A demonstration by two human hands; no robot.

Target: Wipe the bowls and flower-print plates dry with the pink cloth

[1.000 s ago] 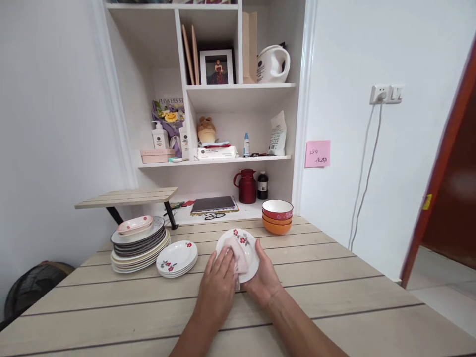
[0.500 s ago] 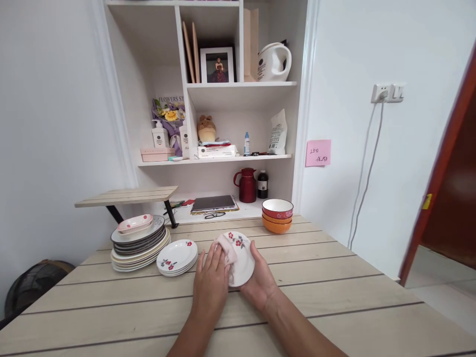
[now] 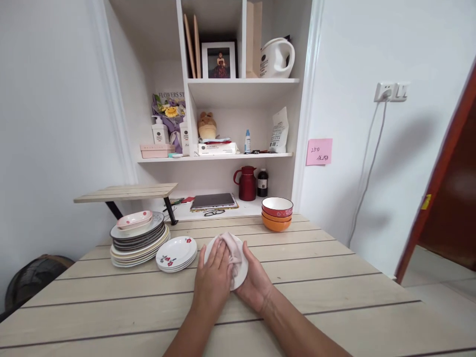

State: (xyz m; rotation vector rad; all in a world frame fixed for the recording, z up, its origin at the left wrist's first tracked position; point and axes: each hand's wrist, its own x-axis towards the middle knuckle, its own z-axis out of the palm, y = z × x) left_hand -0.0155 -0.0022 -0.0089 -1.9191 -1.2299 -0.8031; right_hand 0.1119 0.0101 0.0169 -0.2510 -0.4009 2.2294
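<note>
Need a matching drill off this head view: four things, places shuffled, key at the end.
Things
1. cloth
2. bowl stack
3. pink-spotted dish
4. right hand

Places
A. at the top of the tall plate stack
B. at the right-hand edge of the held plate
C. standing on the table, to the right of the held plate
D. between the left hand and the held plate

Pairs: 1-D, 2-C, 3-A, 4-B
</note>
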